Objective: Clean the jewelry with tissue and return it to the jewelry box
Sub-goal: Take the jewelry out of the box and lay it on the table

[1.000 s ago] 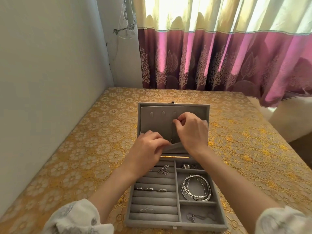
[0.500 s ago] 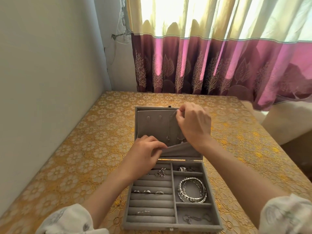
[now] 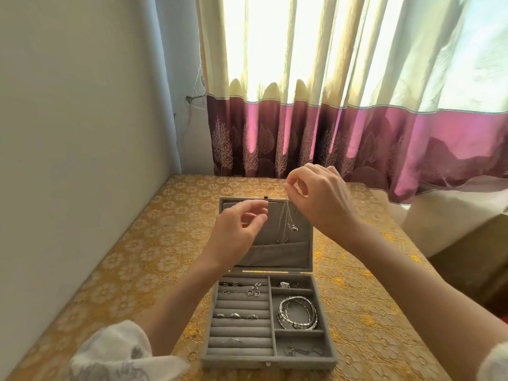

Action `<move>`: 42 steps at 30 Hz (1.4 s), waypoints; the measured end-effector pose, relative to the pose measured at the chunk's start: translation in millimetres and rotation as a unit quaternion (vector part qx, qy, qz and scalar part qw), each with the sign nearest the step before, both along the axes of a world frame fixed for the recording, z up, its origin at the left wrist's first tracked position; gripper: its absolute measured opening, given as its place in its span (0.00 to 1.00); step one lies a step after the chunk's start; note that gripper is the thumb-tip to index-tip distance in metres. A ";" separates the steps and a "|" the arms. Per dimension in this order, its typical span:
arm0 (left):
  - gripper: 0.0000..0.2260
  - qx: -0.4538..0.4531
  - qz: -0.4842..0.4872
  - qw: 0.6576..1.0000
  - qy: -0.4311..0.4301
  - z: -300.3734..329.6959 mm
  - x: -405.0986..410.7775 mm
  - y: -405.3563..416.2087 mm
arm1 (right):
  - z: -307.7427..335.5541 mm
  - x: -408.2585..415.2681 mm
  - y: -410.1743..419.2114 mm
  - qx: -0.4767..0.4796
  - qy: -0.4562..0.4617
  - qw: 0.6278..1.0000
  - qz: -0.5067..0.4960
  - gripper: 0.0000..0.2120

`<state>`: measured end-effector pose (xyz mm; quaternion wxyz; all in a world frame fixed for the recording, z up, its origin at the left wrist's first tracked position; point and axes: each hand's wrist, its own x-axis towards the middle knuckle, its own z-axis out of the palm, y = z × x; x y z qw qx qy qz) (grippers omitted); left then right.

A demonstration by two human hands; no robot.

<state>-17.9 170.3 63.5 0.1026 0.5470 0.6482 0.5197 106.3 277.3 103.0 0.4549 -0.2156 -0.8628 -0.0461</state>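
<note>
Box (image 3: 268,362) sits open at the table's near edge, rings and bangles (image 3: 298,313) in their slots. Left hand (image 3: 236,232) hovers loosely curled, empty. Right hand (image 3: 320,198) pinches a necklace (image 3: 287,218) dangling before the lid. No tissue visible; cleaning looks barely begun.

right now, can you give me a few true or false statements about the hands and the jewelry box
1. The right hand pinches a thin necklace that hangs in front of the open lid. True.
2. The left hand grips a tissue. False: it holds nothing, its fingers loosely curled in front of the lid.
3. The jewelry box is shut. False: its lid stands open and the compartments show.
4. The silver bangles lie in a right-hand compartment of the box. True.
5. Three rings sit in the ring rolls on the left side of the box. True.
6. The necklace lies coiled on the tablecloth. False: it dangles from the right hand.
</note>
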 end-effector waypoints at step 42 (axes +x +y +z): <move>0.08 -0.206 -0.159 0.932 -0.253 51.3 34.8 -139.6 | -33.0 50.4 -126.9 -0.321 -0.018 0.939 0.123 0.07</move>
